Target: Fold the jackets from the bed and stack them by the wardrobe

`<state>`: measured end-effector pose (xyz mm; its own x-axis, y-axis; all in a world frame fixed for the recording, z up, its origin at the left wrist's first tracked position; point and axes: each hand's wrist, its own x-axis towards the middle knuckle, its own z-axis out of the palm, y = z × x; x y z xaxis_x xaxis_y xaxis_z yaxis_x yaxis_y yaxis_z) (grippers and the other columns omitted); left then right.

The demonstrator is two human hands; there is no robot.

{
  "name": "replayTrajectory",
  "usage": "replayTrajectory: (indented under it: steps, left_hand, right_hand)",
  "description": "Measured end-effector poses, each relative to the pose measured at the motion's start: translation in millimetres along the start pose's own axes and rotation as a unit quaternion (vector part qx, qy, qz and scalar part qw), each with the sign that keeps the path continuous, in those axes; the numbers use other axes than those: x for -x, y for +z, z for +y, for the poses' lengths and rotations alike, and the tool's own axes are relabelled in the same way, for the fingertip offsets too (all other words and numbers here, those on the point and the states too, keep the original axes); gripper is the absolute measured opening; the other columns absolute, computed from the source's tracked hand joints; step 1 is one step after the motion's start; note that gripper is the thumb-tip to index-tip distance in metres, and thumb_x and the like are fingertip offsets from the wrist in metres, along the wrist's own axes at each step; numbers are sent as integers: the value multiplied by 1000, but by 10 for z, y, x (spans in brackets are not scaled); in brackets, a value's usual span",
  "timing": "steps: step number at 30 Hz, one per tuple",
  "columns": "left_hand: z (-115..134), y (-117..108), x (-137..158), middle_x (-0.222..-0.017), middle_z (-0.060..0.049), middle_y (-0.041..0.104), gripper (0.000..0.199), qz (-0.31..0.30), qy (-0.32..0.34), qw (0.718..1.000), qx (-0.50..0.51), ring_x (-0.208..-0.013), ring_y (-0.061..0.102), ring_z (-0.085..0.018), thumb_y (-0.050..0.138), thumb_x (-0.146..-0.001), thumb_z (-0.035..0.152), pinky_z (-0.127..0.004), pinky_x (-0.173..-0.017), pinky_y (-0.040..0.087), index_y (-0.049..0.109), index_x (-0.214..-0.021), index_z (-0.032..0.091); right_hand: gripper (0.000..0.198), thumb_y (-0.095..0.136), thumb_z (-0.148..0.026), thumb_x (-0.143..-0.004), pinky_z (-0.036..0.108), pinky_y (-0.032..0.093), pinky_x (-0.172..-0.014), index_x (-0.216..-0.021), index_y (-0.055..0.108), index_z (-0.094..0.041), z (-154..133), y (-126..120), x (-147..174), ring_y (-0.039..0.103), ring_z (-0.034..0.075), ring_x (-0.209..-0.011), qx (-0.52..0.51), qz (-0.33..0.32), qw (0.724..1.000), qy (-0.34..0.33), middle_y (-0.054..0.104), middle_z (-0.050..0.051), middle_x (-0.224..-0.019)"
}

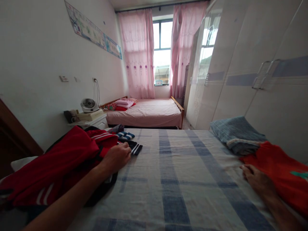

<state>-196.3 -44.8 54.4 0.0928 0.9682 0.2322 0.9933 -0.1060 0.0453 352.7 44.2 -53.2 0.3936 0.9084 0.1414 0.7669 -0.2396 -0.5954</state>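
Note:
At the left of the bed lies a heap of clothes with a red jacket (69, 154) that has white stripes. My left hand (119, 157) rests over the heap's right edge with its fingers curled, close to a black striped cuff (137, 149). What those fingers pinch, if anything, is hidden. On the right, an orange-red garment (274, 163) with a green patch lies spread beside my right hand (258, 181). That hand is low over the sheet, fingers bent together, and I cannot make out anything in them. Just beyond sits a folded grey-blue cloth (237, 133).
A plaid sheet (149, 199) covers the near bed. Beyond it stands a second bed with a pink sheet (154, 110) and folded bedding (124, 104). A small fan (89, 105) is on a white cabinet (97, 122) at left; tall wardrobes (228, 102) line the right.

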Motion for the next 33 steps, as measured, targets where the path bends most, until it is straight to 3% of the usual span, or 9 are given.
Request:
replayTrajectory:
  steps: [4,7,11,15,17,21,24,28,33]
  left_hand:
    - [75,501,-292,-121,-13,59,25,-43,33,998,-45,-120,45,-28,49,-68,7,-44,-99,32,69,-79,17]
    - [-13,664,-468,-120,-13,61,27,-38,27,996,-69,-124,43,-28,49,-66,3,-46,-101,28,69,-78,17]
    - [-248,480,-698,-118,-19,60,16,21,-33,993,-114,-122,43,-32,53,-70,8,-49,-103,24,67,-79,9]
    - [-583,126,-861,-134,-29,40,23,119,-161,969,-147,-127,27,-47,47,-79,11,-64,-93,25,59,-96,1]
    - [-641,64,-868,-140,-29,31,25,160,-175,959,-156,-127,25,-50,45,-80,12,-66,-90,27,57,-98,1]
    - [-326,326,-661,-147,-18,26,36,207,-17,967,-148,-133,24,-41,40,-82,20,-58,-102,26,55,-113,8]
    - [93,690,-352,-142,-17,37,43,133,64,984,-105,-132,29,-36,46,-79,28,-50,-103,31,58,-116,11]
    - [416,1038,-10,-142,-16,38,41,59,72,994,-61,-134,29,-33,46,-81,31,-49,-104,30,62,-116,16]
    - [412,1161,102,-140,-17,41,39,53,10,998,-18,-133,31,-30,41,-87,30,-46,-102,34,61,-117,16]
  right_hand:
    - [30,38,-50,-69,36,41,-62,-74,55,-26,-2,4,12,60,27,-64,-5,7,1000,-7,65,7,-64]
    - [34,38,-50,-69,33,41,-60,-76,57,-23,-3,16,24,60,24,-62,-2,17,1000,-20,64,6,-63]
    - [34,38,-48,-72,30,40,-58,-77,59,-21,-1,37,21,59,21,-60,0,25,999,-34,63,4,-62]
    - [31,38,-45,-75,29,39,-59,-76,58,-21,-13,36,27,57,19,-60,2,29,999,-30,63,4,-63]
    - [29,38,-43,-77,28,39,-59,-75,57,-21,-24,30,45,57,18,-60,4,28,999,-29,63,4,-64]
    - [26,39,-39,-80,25,40,-61,-76,57,-21,-61,48,103,58,16,-61,5,29,999,-29,64,3,-66]
    - [27,35,-36,-83,24,42,-61,-84,58,-20,-124,40,127,61,15,-63,-2,28,999,-23,66,3,-70]
    - [28,38,-35,-81,27,44,-68,-92,58,-19,-236,-218,45,63,19,-77,15,39,999,-35,67,8,-85]
    - [23,49,-38,-68,51,37,-82,-79,59,-20,13,-758,-114,54,38,-101,93,103,990,-12,61,19,-97]
